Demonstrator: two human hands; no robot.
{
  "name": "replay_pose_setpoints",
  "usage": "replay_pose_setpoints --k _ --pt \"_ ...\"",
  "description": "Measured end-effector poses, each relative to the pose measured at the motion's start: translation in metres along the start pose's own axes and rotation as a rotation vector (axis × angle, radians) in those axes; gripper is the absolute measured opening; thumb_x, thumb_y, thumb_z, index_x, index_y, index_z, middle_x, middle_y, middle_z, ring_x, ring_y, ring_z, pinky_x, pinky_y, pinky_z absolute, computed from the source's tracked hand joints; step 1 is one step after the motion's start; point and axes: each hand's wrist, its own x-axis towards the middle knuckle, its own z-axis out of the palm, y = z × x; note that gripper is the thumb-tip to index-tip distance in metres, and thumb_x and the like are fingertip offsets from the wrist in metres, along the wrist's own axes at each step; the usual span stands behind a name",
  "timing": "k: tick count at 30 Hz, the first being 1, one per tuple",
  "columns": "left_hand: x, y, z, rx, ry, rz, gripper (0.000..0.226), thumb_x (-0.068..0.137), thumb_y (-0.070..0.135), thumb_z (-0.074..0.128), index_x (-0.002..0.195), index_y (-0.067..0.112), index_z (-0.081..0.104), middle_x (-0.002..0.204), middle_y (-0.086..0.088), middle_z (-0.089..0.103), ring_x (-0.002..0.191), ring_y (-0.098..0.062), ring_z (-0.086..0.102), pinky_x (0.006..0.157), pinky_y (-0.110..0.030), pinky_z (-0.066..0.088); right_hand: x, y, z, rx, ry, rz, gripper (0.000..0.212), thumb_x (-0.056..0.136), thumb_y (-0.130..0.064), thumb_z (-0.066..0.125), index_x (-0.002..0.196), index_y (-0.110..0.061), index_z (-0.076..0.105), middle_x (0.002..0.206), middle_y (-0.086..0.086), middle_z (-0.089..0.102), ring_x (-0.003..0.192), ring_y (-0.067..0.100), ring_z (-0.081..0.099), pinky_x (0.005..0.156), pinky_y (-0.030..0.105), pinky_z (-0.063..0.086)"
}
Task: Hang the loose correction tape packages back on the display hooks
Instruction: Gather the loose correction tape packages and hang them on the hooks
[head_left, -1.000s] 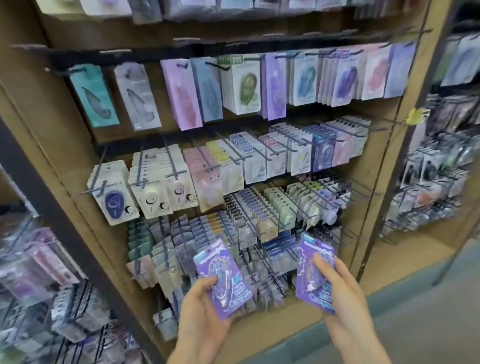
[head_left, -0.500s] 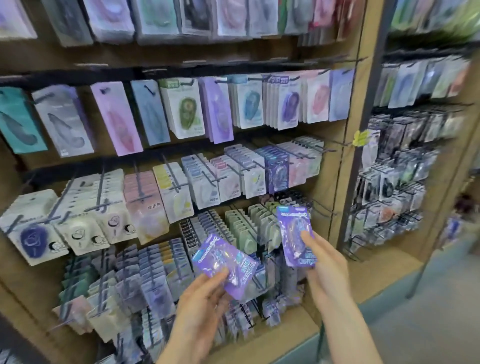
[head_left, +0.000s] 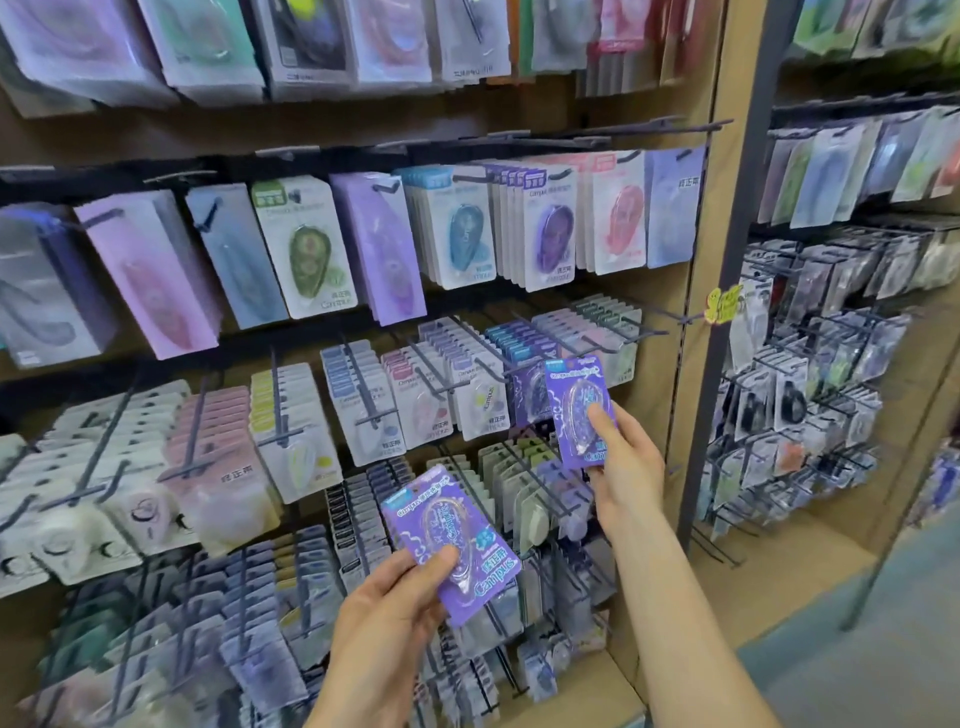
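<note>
Rows of black wire display hooks (head_left: 363, 384) jut toward the camera across the centre of the frame, crowded with hanging carded packages (head_left: 306, 244) that leave only narrow gaps between them. Open air lies in front of the hook tips at lower centre. A dark metal upright post (head_left: 727, 291) blocks sideways passage at right.

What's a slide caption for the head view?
Each hand holds a purple package; right hand raises its package toward the hooks.
</note>
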Motion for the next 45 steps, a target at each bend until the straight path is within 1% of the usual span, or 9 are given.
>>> replay_pose_setpoints --k 6,15,19,25,30,34,38,41,45 --pt "0.008 0.002 0.008 0.037 -0.001 0.002 0.023 0.084 0.000 0.078 0.107 0.005 0.072 0.101 -0.016 0.081 0.075 -0.023 0.079 0.075 -0.036 0.054 0.009 0.007 0.006 -0.084 -0.010 -0.034 0.024 0.089 -0.026 0.080 0.112 -0.024 0.074 0.103 -0.002 0.080 0.085 0.013 0.077 0.077 0.042 0.060" --pt "0.013 0.005 0.021 0.047 -0.005 0.015 0.019 0.085 -0.003 0.076 0.094 0.009 0.065 0.079 -0.009 0.081 0.060 -0.017 0.076 0.067 -0.034 0.053 0.015 0.008 -0.003 -0.063 0.057 -0.076 0.032 0.087 -0.025 0.081 0.117 -0.018 0.072 0.111 0.001 0.077 0.101 0.016 0.075 0.076 0.032 0.059" --pt "0.017 0.003 0.022 0.061 -0.028 -0.001 0.018 0.084 -0.002 0.078 0.097 0.008 0.071 0.093 -0.014 0.081 0.068 -0.019 0.078 0.064 -0.031 0.057 0.020 0.010 -0.001 -0.081 0.064 -0.058 0.032 0.087 -0.027 0.082 0.116 -0.020 0.071 0.110 0.003 0.077 0.102 0.018 0.075 0.079 0.036 0.061" --pt "0.022 0.000 0.025 0.067 -0.055 0.011 0.016 0.085 -0.002 0.077 0.099 0.005 0.074 0.091 -0.013 0.081 0.068 -0.018 0.077 0.058 -0.027 0.059 0.029 0.007 0.017 -0.145 0.062 -0.014 0.027 0.091 -0.024 0.078 0.114 -0.013 0.069 0.093 -0.005 0.073 0.069 0.000 0.070 0.052 0.019 0.052" --pt "0.023 -0.001 0.031 0.069 -0.073 0.031 0.031 0.079 0.002 0.081 0.109 0.002 0.073 0.097 -0.013 0.081 0.078 -0.022 0.078 0.076 -0.034 0.057 0.054 0.014 0.042 -0.235 0.107 0.069 0.043 0.081 -0.037 0.087 0.105 -0.007 0.069 0.120 0.016 0.071 0.097 0.021 0.063 0.081 0.037 0.053" --pt "0.027 -0.005 0.029 0.091 -0.092 0.029 0.029 0.082 0.003 0.080 0.110 0.003 0.076 0.104 -0.015 0.081 0.088 -0.026 0.079 0.072 -0.031 0.061 0.039 0.016 0.033 -0.379 0.177 0.082 0.075 0.074 -0.051 0.088 0.133 -0.013 0.060 0.112 0.003 0.066 0.108 0.028 0.062 0.102 0.052 0.053" --pt "0.031 -0.009 0.032 0.112 -0.098 0.049 0.043 0.071 0.011 0.086 0.112 0.001 0.077 0.106 -0.017 0.080 0.093 -0.031 0.078 0.092 -0.048 0.060 -0.035 0.015 0.000 -0.290 -0.044 0.168 0.037 0.084 -0.047 0.079 0.105 -0.017 0.070 0.105 0.007 0.076 0.101 0.028 0.072 0.091 0.044 0.059" --pt "0.031 -0.013 0.037 0.134 -0.107 0.051 0.035 0.074 0.010 0.086 0.107 0.003 0.079 0.106 -0.017 0.080 0.091 -0.030 0.078 0.093 -0.046 0.059 -0.085 0.014 -0.016 -0.272 -0.341 0.262 0.039 0.088 -0.039 0.071 0.113 -0.010 0.074 0.107 0.011 0.079 0.095 0.027 0.075 0.086 0.041 0.055" --pt "0.032 -0.018 0.046 0.119 -0.130 0.050 0.033 0.076 0.011 0.085 0.107 0.004 0.080 0.108 -0.016 0.080 0.090 -0.028 0.078 0.085 -0.039 0.061 -0.099 0.014 -0.023 -0.169 -0.405 0.233 0.045 0.079 -0.021 0.075 0.119 -0.002 0.068 0.112 0.018 0.076 0.090 0.022 0.074 0.085 0.039 0.055"
